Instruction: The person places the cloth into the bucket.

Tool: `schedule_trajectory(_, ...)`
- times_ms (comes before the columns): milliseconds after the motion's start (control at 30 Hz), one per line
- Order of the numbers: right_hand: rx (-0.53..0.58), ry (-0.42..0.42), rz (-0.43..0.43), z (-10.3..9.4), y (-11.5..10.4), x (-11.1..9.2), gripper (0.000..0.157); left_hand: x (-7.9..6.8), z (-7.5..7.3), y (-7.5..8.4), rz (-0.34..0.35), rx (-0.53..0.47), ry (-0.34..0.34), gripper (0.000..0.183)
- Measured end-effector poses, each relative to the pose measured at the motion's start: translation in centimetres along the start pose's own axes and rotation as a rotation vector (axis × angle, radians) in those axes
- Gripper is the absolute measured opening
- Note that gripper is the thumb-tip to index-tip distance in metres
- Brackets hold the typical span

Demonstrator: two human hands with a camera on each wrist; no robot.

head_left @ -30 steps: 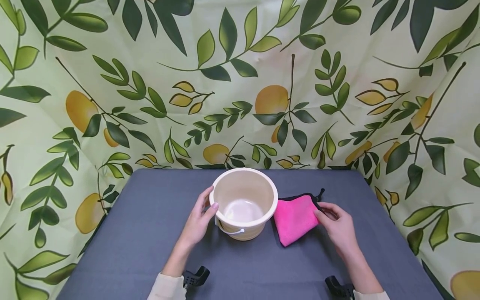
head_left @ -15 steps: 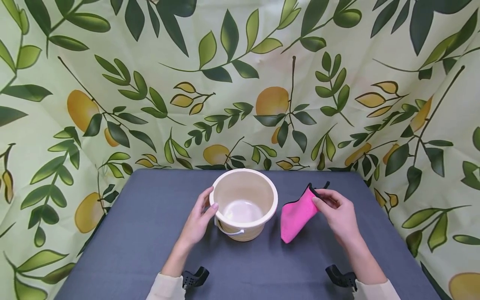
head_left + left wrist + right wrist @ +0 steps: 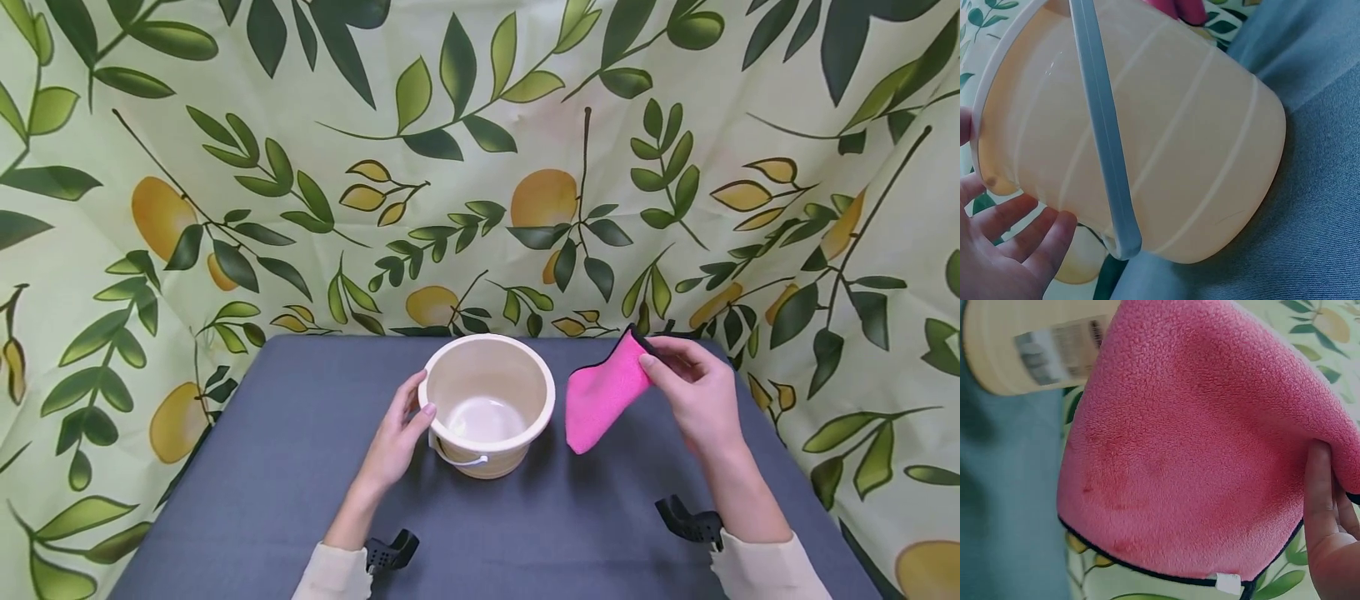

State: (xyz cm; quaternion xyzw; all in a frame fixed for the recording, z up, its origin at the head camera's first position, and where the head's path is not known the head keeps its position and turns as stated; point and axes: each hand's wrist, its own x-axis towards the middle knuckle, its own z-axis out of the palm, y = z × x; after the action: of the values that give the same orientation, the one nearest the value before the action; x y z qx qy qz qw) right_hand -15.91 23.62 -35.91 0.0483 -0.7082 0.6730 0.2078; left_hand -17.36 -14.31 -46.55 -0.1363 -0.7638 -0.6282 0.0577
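A cream plastic bucket (image 3: 491, 463) stands upright on the table, its inside bare and its pale handle (image 3: 1107, 125) hanging down the side. My left hand (image 3: 395, 437) holds the bucket's left rim, thumb at the front edge and the other fingers against the outer wall. To the right of the bucket, a pink fleecy cloth (image 3: 603, 396) with black edging hangs from my right hand (image 3: 697, 392), pinched by one part between thumb and fingers. It is off the table and apart from the bucket. A small white tag (image 3: 1229, 583) shows on its edging in the right wrist view.
A grey-blue cloth covers the table (image 3: 255, 467). Behind and at both sides hangs a leaf-and-fruit patterned curtain (image 3: 465, 192). A printed label (image 3: 1060, 350) is on the bucket's wall. Black camera mounts (image 3: 393, 550) sit at both wrists.
My right hand has lifted the pink cloth up off the table and moved slightly right and farther away, so the cloth hangs clear of the bucket. The left hand and bucket have stayed put.
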Motion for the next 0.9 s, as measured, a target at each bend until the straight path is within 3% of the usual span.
schedule_trajectory(433,0.128,-0.041,-0.107,1.9,-3.5,2.0,0.024,0.1,0.2,-0.1,-0.006,-0.001,0.004,0.056)
schedule_trajectory(900,0.174,-0.136,-0.169,6.2,-5.3,3.0,0.023,0.1,0.0,0.0,-0.001,0.004,0.008,0.056)
